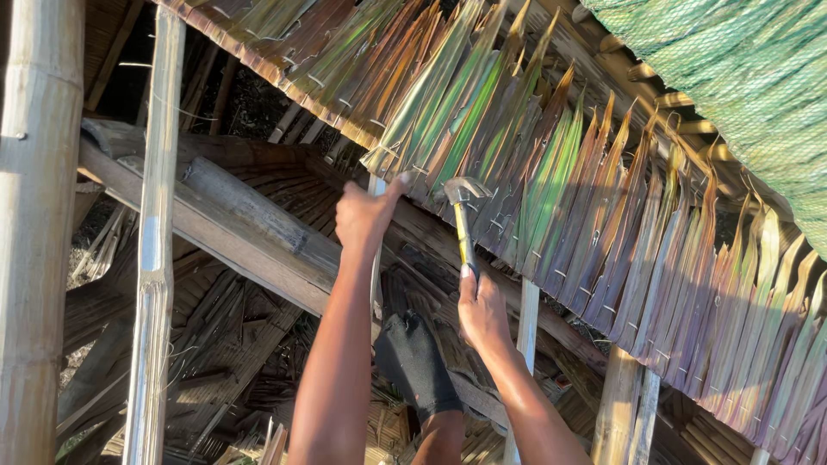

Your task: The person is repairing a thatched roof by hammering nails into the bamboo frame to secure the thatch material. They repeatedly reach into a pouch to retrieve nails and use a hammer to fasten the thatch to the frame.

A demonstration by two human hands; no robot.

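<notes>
Two hands, left hand (366, 213) seemingly pinching thatch (551, 172), right hand (481, 312) gripping hammer (463, 215)

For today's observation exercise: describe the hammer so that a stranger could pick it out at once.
Start at the leaf thatch panel slanting across the top. Just under its lower edge, the right hand lifts the hammer. It alone is metal, with a curved claw head and yellow-black handle, among wood and bamboo.
</notes>
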